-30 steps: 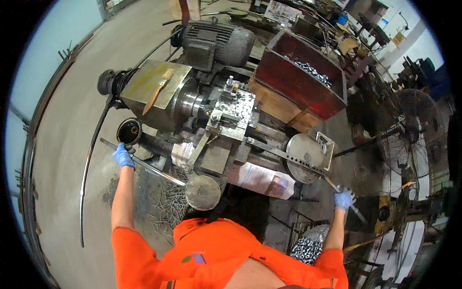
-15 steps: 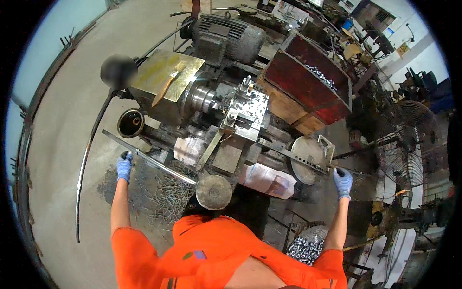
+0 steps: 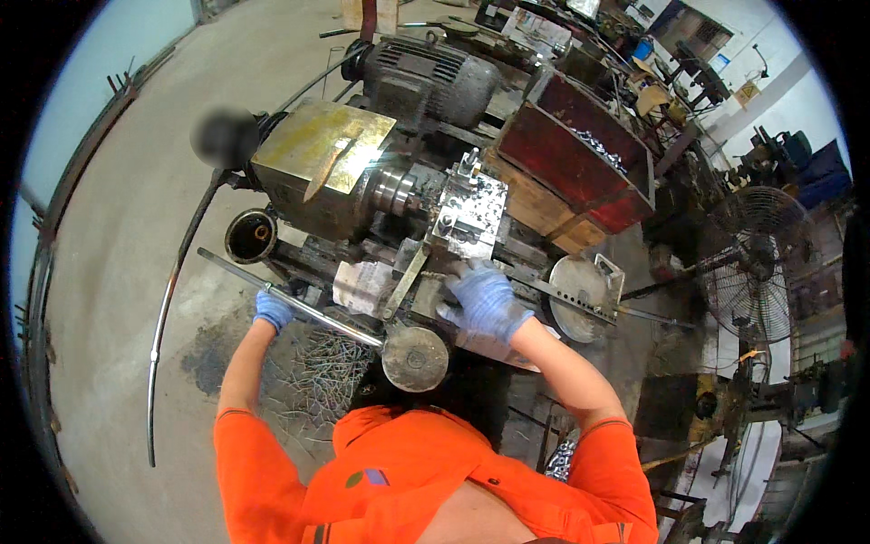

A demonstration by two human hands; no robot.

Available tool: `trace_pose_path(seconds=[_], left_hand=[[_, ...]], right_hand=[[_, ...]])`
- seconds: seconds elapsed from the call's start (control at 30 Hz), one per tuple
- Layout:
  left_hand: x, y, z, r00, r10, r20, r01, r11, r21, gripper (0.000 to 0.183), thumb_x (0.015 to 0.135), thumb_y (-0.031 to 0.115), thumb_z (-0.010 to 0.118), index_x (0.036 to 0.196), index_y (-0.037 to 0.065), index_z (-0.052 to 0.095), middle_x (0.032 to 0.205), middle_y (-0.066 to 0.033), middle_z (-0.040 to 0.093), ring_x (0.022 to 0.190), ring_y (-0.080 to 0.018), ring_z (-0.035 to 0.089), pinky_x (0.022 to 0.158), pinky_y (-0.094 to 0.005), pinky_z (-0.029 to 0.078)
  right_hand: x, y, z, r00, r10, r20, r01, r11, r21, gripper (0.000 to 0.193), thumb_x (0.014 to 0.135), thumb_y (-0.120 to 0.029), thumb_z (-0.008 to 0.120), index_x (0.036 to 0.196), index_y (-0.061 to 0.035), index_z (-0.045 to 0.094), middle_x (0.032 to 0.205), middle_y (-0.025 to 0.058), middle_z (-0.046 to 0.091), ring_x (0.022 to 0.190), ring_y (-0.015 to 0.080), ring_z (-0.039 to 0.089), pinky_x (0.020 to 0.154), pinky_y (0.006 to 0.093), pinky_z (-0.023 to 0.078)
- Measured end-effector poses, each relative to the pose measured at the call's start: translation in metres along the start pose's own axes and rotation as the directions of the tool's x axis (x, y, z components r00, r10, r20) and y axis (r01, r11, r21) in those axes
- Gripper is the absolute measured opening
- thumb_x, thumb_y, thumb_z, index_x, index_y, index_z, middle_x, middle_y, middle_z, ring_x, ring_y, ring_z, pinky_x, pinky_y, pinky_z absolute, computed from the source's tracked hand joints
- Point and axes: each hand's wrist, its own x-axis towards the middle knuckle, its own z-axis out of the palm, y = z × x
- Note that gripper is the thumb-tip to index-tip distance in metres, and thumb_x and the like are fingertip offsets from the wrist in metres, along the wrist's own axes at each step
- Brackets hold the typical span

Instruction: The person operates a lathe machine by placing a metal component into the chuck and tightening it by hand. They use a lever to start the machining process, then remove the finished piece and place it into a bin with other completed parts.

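In the head view, a lathe-like metalworking machine stands before me, with a bright round chuck (image 3: 395,190) beside a chip-strewn tool slide (image 3: 473,218). My left hand (image 3: 273,311), in a blue glove, is at the long metal lever (image 3: 308,313), its fingers closed around the bar and partly hidden. At the near end of that lever is a round grey disc (image 3: 415,359). My right hand (image 3: 488,297), also gloved, is over the near side of the slide, thumb and fingers apart, next to a flat handle (image 3: 408,283). I see nothing held in it.
A dark red metal bin (image 3: 571,163) with small shiny parts stands behind the slide. A perforated bar (image 3: 571,301) runs right over a round plate (image 3: 580,286). Metal shavings (image 3: 326,376) lie on the floor at left. A caged fan (image 3: 752,263) is far right.
My right hand has left the perforated bar's end at the right and come in to the slide. My left hand has moved slightly right, onto the lever.
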Motion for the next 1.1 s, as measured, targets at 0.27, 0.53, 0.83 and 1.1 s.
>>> trace_pose_path(seconds=[0.27,0.53,0.83,1.1], left_hand=[[-0.023,0.059,0.061,0.885,-0.350,-0.307,0.224,0.898,-0.379,0.027,0.080,0.029,0.050,0.089,0.009,0.066,0.088,-0.0125,0.066,0.081,-0.0319,0.063,0.069,-0.0433,0.050],[-0.015,-0.002,0.003,0.992,0.078,-0.096,-0.079,0.997,-0.013,0.025,0.077,0.033,0.053,0.084,0.014,0.068,0.086,-0.0123,0.067,0.080,-0.0308,0.064,0.069,-0.0412,0.051],[-0.025,0.008,0.023,0.989,-0.146,0.028,0.149,0.976,-0.158,0.034,0.079,0.038,0.052,0.091,0.011,0.068,0.093,-0.0170,0.065,0.089,-0.0339,0.062,0.079,-0.0438,0.048],[-0.042,0.003,-0.011,0.996,-0.079,0.038,0.086,0.961,-0.261,0.040,0.079,0.043,0.055,0.099,0.010,0.064,0.098,-0.0172,0.063,0.093,-0.0354,0.060,0.080,-0.0442,0.047]], right_hand=[[-0.188,0.019,0.088,0.800,0.594,0.084,-0.572,0.714,0.403,0.044,0.072,-0.042,0.067,0.094,-0.0043,0.065,0.090,0.0161,0.064,0.086,0.0323,0.060,0.078,0.0388,0.048],[-0.343,-0.019,0.269,0.321,0.753,0.574,-0.934,0.149,0.326,0.051,0.073,-0.049,0.065,0.095,-0.0040,0.067,0.097,0.0166,0.065,0.093,0.0297,0.062,0.082,0.0342,0.048],[-0.298,-0.004,0.215,0.411,0.815,0.408,-0.856,0.190,0.481,0.042,0.074,-0.037,0.070,0.095,-0.0012,0.066,0.091,0.0157,0.067,0.084,0.0279,0.064,0.077,0.0327,0.049],[-0.314,0.019,0.247,0.449,0.841,0.300,-0.797,0.226,0.560,0.039,0.071,-0.028,0.075,0.090,0.0045,0.065,0.086,0.0163,0.067,0.076,0.0214,0.064,0.073,0.0303,0.049]])
